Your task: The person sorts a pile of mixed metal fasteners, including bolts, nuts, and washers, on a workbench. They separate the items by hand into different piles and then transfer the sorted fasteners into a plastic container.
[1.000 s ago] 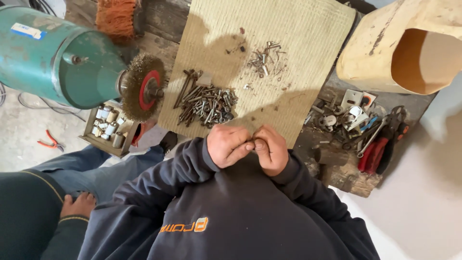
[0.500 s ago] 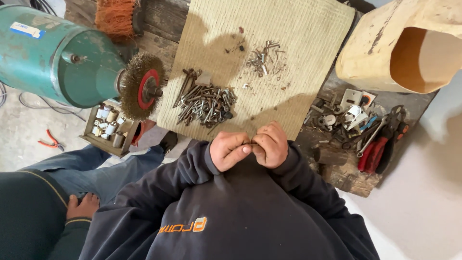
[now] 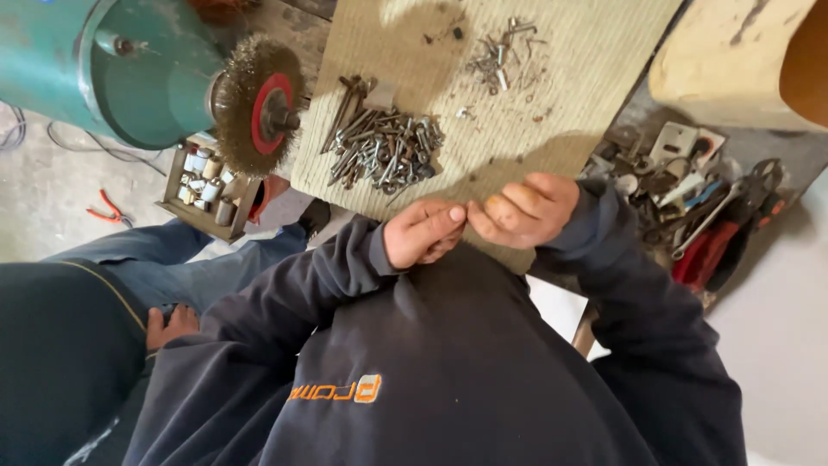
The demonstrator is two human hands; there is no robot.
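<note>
My left hand [image 3: 421, 233] and my right hand [image 3: 524, 209] meet fingertip to fingertip just above my chest, at the near edge of a tan ribbed board [image 3: 595, 78]. Both are curled shut around something small, and my fingers hide it. On the board beyond my left hand lies a pile of rusty bolts and screws [image 3: 379, 147]. A smaller scatter of screws [image 3: 502, 53] lies farther back. My dark sleeves run down from both hands.
A green motor [image 3: 129, 65] with a round wire brush wheel [image 3: 257, 112] stands at the left. Below it is a small wooden box of parts [image 3: 205, 185]. Mixed tools [image 3: 699, 207] lie at the right. Another person's jeans and hand [image 3: 172, 326] are at lower left. Red pliers [image 3: 108, 210] lie on the floor.
My hands have stayed pressed together and shifted slightly toward the board's edge. The view has drawn closer to the bench.
</note>
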